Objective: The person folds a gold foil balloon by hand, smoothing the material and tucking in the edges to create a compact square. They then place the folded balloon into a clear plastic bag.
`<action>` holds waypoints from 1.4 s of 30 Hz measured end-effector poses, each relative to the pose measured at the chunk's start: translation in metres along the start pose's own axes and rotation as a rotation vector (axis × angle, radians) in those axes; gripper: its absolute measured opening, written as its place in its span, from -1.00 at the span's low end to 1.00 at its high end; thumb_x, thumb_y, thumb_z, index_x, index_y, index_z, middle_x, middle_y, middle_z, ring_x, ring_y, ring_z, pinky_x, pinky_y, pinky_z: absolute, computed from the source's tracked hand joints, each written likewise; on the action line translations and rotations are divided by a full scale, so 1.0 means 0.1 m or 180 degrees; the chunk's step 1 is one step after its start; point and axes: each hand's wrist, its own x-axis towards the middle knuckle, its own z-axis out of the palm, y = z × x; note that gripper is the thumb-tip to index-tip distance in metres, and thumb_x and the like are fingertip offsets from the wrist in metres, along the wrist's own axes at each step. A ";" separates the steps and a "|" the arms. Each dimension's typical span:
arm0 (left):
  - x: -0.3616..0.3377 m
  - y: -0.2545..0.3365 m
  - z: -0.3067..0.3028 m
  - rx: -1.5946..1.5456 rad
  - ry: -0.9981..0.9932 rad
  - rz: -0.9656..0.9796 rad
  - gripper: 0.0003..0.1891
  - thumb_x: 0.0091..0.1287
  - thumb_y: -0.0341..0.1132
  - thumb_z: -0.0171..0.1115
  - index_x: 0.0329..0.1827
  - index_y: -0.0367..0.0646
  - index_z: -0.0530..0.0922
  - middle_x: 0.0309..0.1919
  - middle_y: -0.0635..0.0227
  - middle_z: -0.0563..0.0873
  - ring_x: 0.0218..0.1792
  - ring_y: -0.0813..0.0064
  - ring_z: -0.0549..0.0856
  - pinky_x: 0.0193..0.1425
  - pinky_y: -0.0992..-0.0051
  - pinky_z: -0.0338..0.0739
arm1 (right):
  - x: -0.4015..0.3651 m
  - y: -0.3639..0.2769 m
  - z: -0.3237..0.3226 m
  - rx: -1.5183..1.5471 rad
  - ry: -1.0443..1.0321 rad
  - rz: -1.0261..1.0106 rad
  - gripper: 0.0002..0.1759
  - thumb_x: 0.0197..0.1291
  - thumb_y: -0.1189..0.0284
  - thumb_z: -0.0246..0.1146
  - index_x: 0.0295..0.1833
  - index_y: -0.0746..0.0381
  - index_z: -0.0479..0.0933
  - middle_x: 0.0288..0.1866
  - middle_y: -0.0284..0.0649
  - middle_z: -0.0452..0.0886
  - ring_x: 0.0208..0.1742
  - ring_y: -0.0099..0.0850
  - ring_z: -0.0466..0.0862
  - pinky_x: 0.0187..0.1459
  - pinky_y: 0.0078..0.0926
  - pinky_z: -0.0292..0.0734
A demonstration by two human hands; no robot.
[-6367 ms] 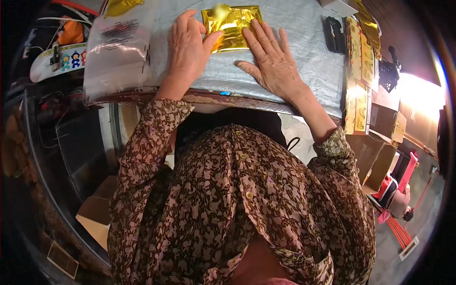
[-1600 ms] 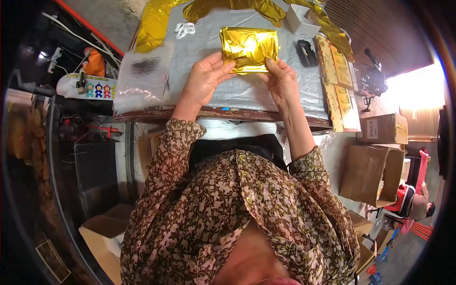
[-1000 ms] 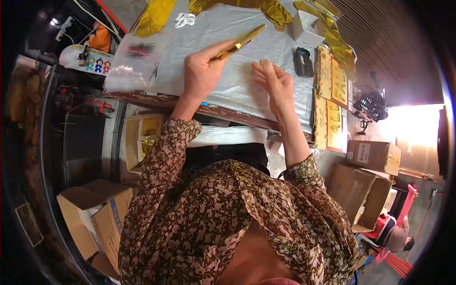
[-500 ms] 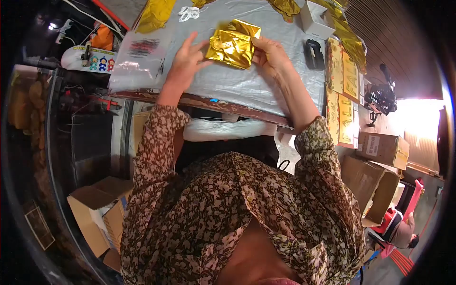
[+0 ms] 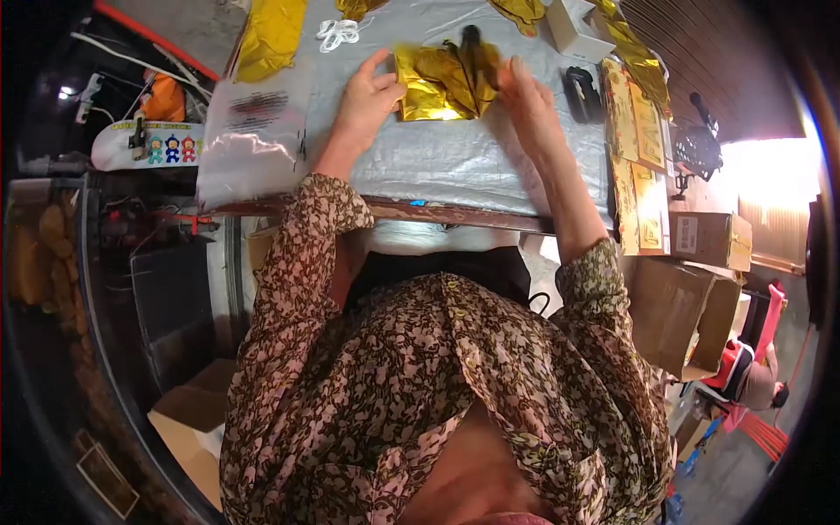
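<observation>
A shiny gold foil sheet (image 5: 429, 94), partly folded, lies between my two hands on the grey cloth-covered table (image 5: 437, 166). My left hand (image 5: 370, 98) grips its left edge with the fingertips. At the right edge, my right hand (image 5: 526, 98) is closed on the foil, slightly smeared by motion. That right part of the foil is raised, dark and blurred. A coil of white cord (image 5: 339, 34) rests beyond my left hand. To the right of my right hand lies a black plastic holder (image 5: 583, 94).
More gold foil (image 5: 269, 39) lies at the far left. A clear plastic bag (image 5: 254, 131) covers the left front corner. On the right stand a white box (image 5: 577, 33) and decorated cards with gold letters (image 5: 646, 131). Cardboard boxes (image 5: 678, 315) and another person (image 5: 759, 383) are lower right.
The foil has gone from a small folded packet to a wider, partly opened shape. My right hand has moved right and up with its edge; my left hand has closed onto the left edge.
</observation>
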 end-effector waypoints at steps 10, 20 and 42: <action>0.09 -0.15 -0.22 0.1280 -0.0072 0.0440 -0.32 0.41 -0.28 0.37 0.55 -0.32 0.35 0.13 0.00 0.77 0.07 0.23 0.78 0.13 0.31 0.67 | -0.12 0.01 -0.36 -0.1596 0.0805 -0.0620 -0.42 0.30 0.55 0.43 0.37 0.53 0.46 0.05 0.00 0.78 -0.09 -0.38 0.79 0.01 -0.47 0.71; -0.27 0.19 0.13 0.3890 -0.0124 0.1760 -0.07 0.09 -0.05 0.65 0.55 -0.14 0.42 0.45 -0.01 0.45 0.39 -0.10 0.47 0.51 0.10 0.40 | -0.09 -0.11 -0.34 -0.1993 0.0562 -0.0455 -0.53 0.31 0.52 0.43 0.25 0.56 0.55 -0.04 0.00 0.79 -0.14 -0.41 0.82 -0.17 -0.55 0.76; -0.14 0.06 0.25 0.4171 0.0015 0.2447 -0.38 0.37 -0.45 0.22 0.55 -0.17 0.38 0.29 -0.04 0.67 0.26 -0.03 0.68 0.31 0.18 0.64 | -0.04 0.00 -0.48 -0.1698 0.0452 -0.0219 -0.66 0.27 0.61 0.42 0.11 0.57 0.59 -0.10 -0.01 0.78 -0.24 -0.37 0.81 -0.29 -0.54 0.80</action>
